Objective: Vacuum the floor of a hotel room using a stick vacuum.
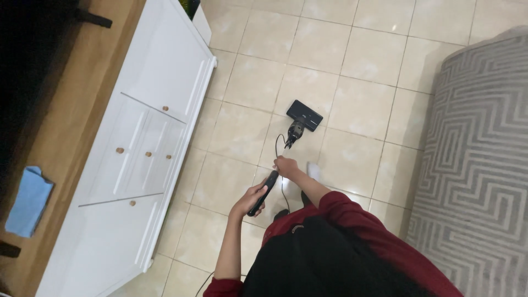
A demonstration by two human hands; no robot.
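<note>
We see a slim black vacuum [294, 129] — flat head beside the white cabinet [148, 143] — left hand [250, 199] and right hand [285, 165] clamped on its handle.

white cabinet [146, 148] with small round wooden knobs seen at left | wooden top [66, 121] seen above it | folded blue cloth [28, 201] laid on that top | grey maze-patterned rug [478, 165] seen at right | beige tiled floor [352, 60] between
</note>
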